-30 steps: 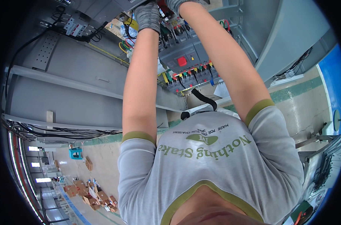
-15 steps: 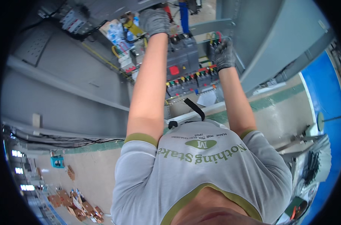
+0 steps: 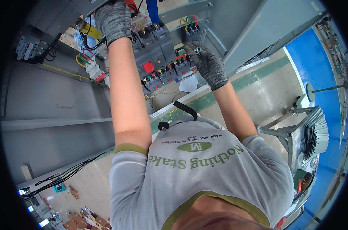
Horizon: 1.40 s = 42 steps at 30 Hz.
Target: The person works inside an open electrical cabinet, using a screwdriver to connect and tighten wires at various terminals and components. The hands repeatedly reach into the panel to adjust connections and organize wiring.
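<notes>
Both of my hands wear grey knitted gloves. My left hand (image 3: 113, 22) reaches up against the edge of a dark grey housing (image 3: 59, 17), its fingertips hidden there. Closer to me, my right hand (image 3: 208, 65) is partly curled and holds a small shiny metal fastener (image 3: 197, 50) at its fingers; whether it is a nut or a bolt head I cannot tell. Between my arms sits a dark grey circuit breaker (image 3: 155, 50) with a red button (image 3: 148, 67). Below it runs a row of smaller devices with coloured terminals (image 3: 166, 73).
A small breaker with yellow, green and red wires (image 3: 192, 32) sits beyond my right hand. Grey cabinet panels (image 3: 55, 92) stand at left, and a grey door panel (image 3: 258, 32) at right. A metal stand (image 3: 281, 132) is to the right; black cables (image 3: 70, 170) hang lower left.
My right hand has drawn back from the small wired breaker toward me, and the metal fastener now shows in it. My left hand stays up by the housing. The whole view has shifted.
</notes>
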Tool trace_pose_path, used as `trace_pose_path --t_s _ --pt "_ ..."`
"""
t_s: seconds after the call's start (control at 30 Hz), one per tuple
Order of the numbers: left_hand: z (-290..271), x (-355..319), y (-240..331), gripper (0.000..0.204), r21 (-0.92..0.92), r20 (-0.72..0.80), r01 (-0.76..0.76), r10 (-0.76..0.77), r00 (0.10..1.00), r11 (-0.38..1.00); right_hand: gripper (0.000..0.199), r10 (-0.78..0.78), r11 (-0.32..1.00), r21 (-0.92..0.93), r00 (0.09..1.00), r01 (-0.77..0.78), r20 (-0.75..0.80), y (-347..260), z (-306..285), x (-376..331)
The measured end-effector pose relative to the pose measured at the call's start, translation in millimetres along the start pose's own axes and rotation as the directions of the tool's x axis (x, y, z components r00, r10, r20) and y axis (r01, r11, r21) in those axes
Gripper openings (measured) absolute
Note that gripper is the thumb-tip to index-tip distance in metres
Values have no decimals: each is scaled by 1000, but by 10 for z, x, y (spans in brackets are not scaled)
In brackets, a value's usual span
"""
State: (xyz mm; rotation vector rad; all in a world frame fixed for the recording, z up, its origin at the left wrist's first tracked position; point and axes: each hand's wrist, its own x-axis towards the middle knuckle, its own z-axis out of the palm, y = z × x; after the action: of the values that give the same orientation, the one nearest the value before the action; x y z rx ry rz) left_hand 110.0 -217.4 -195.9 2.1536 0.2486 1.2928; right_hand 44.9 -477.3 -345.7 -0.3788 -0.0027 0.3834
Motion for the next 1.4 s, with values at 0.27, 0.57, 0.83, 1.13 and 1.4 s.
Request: trace_pose_path --t_s 0.27,0.57,0.83,1.13,1.4 --pt "-13 -26 -67 42 40 -38 -125 127 991 991 33 43 994 -101 999 -40 21 99 6 -41" --pt "-9 -67 129 42 143 -4 47 -47 999 989 20 26 962 -269 995 -51 -94 160 -56 116" --pt "-71 55 -171 47 55 156 26 -35 987 998 15 -317 601 -652 887 462 336 191 1494 356" --pt "-62 204 -332 51 25 297 -116 103 949 993 34 -565 -240 -736 525 633 636 498 1880 1468" --pt "-144 67 -118 39 -215 334 -130 198 922 968 35 -625 59 -620 513 782 588 559 1973 1527"
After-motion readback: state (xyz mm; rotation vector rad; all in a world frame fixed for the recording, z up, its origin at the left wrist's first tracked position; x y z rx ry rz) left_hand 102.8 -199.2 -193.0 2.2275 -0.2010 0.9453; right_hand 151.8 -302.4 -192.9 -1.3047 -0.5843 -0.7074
